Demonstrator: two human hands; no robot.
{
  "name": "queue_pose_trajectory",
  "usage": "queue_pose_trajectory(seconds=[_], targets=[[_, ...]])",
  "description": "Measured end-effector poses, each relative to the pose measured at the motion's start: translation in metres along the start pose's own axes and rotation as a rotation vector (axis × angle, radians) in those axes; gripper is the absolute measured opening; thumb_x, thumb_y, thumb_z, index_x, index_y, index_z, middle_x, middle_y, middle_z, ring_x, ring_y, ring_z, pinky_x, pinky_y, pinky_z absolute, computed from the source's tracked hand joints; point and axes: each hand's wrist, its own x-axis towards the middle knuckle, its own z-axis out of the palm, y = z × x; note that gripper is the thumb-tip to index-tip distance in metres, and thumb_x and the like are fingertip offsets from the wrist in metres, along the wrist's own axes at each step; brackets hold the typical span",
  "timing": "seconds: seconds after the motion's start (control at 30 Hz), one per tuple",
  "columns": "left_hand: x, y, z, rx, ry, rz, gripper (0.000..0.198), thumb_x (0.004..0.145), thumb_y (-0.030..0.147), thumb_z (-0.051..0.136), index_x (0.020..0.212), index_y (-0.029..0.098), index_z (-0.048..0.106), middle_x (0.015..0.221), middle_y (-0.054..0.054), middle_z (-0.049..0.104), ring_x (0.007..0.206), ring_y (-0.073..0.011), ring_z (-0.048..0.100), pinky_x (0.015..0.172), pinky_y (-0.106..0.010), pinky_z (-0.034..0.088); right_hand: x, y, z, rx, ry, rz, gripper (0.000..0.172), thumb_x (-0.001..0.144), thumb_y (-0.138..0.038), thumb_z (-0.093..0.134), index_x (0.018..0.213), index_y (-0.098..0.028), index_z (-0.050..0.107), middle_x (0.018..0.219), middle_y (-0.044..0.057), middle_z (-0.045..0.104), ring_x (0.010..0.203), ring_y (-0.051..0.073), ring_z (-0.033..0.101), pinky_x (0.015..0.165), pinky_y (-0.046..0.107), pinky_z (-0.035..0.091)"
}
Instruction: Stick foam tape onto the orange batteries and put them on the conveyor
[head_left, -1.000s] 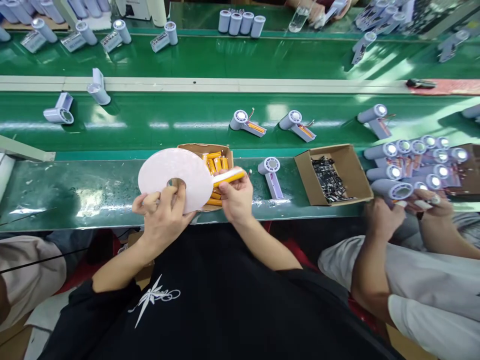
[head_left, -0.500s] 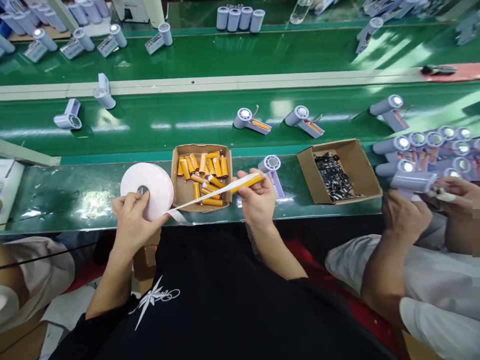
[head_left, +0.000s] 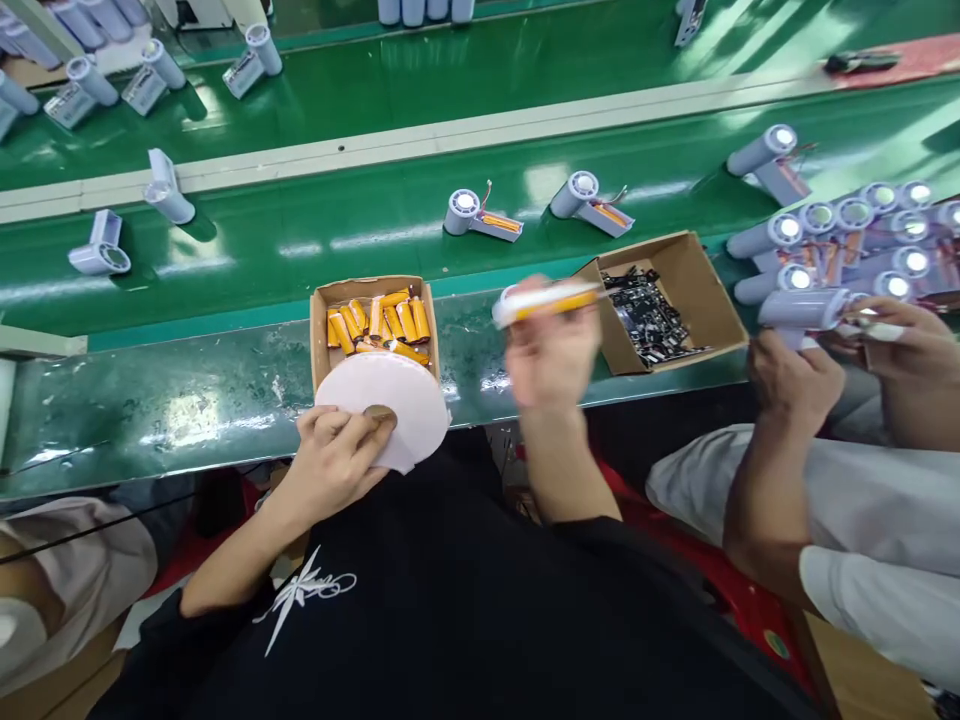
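Observation:
My left hand (head_left: pixel 337 455) grips a wide roll of white tape (head_left: pixel 409 400), with fingers at its centre hole. The roll is tilted and covers the near part of a cardboard box (head_left: pixel 319 340) holding several orange batteries (head_left: pixel 375 318). My right hand (head_left: pixel 553 355), smeared by motion, is raised to the right of the box. Its fingers hold an orange battery (head_left: pixel 576 301) with a white strip (head_left: pixel 544 296) along its top. No tape shows between the strip and the roll. A lilac fan that stood near this hand is now mostly hidden behind it.
Another cardboard box (head_left: pixel 709 300) holds small black parts (head_left: pixel 656 315). Lilac handheld fans (head_left: pixel 463 207) lie on the green belt (head_left: pixel 300 225), with many grouped at the right. A co-worker's hands (head_left: pixel 795 375) hold a lilac fan (head_left: pixel 802 308). A pale rail (head_left: pixel 450 132) crosses behind.
My left hand has brought the tape roll rightward over the battery box. My right hand has moved right and up with the battery; the strip no longer stretches to the roll. The view has shifted.

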Motion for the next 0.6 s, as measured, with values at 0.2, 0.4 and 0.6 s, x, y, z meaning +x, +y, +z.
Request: queue_pose_trajectory(seconds=[0.2, 0.4, 0.6], targets=[[-0.097, -0.123, -0.001, 0.104, 0.126, -0.512, 0.06, 0.093, 0.072, 0.066, 0.135, 0.03, 0.074, 0.118, -0.015, 0.072, 0.113, -0.0423, 0.055, 0.096, -0.061, 0.044, 0.037, -0.011, -0.1, -0.101, 0.386, -0.238, 0.023, 0.096, -0.028, 0.077, 0.115, -0.036, 0.068, 0.128, 0.004, 0.081, 0.131, 0.024, 0.078, 0.091, 0.026, 0.068], [-0.052, -0.122, 0.005, 0.005, 0.207, -0.551, 0.062, 0.1, 0.055, 0.071, 0.159, 0.037, 0.058, 0.135, -0.008, 0.071, 0.127, -0.0371, 0.061, 0.114, -0.065, 0.045, -0.025, 0.027, -0.132, -0.12, 0.551, -0.126, 0.061, 0.075, -0.035, 0.098, 0.12, -0.036, 0.058, 0.107, 0.005, 0.083, 0.104, 0.03, 0.085, 0.087, 0.04, 0.073], [0.176, -0.039, 0.056, -0.172, -0.17, 0.359, 0.037, 0.109, 0.041, 0.062, 0.137, 0.021, 0.076, 0.136, -0.013, 0.076, 0.137, -0.0324, 0.062, 0.118, -0.052, 0.049, -0.015, 0.009, -0.114, -0.221, 0.522, -0.198, 0.082, 0.076, -0.061, 0.095, 0.14, -0.031, 0.053, 0.13, 0.011, 0.078, 0.115, 0.033, 0.083, 0.097, 0.061, 0.07]])
